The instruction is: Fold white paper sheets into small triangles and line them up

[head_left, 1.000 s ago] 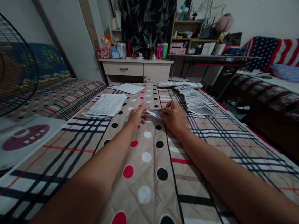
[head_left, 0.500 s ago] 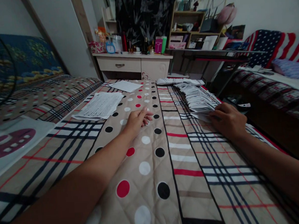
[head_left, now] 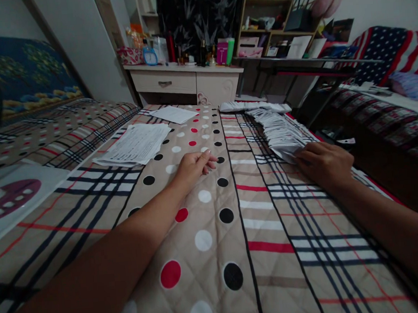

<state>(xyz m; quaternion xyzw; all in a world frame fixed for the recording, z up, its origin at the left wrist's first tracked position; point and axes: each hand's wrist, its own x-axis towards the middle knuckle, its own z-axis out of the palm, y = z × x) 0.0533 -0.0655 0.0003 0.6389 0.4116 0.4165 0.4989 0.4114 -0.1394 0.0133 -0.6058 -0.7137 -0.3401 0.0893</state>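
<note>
Papers in one row, right hand touching, one printed stack

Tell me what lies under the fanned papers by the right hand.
The fanned papers lie on the bedspread, which shows beside them. What is directly beneath is covered; the right hand hides part of their near end.

Sheets left, paper row right, on bedspread
</note>
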